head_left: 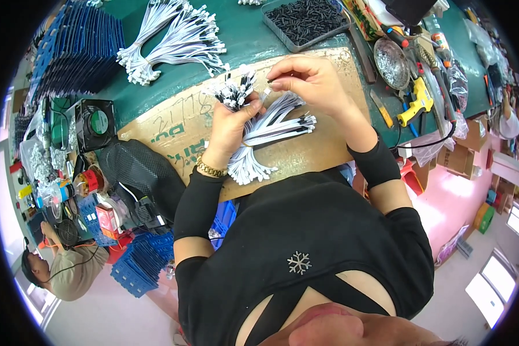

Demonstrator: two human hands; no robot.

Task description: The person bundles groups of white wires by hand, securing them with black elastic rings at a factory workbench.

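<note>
My left hand (229, 126) is closed around a bundle of thin white cables, whose white and black connector ends (234, 91) fan out above the fist. My right hand (310, 81) is just right of it, thumb and index finger pinched on a small black piece (270, 80), partly hidden by the fingertips. A single white connector (266, 92) sticks out between the hands, close under that piece. Below them another bundle of white flat cables (279, 126) lies on a cardboard sheet (314, 158).
A shallow tray (324, 41) of small black pieces stands at the back. More cable bundles (179, 43) lie back left, near stacked blue racks (78, 49). At right are a yellow glue gun (416, 102), a utility knife (382, 109) and a metal bowl (391, 61). A co-worker (69, 268) sits far left.
</note>
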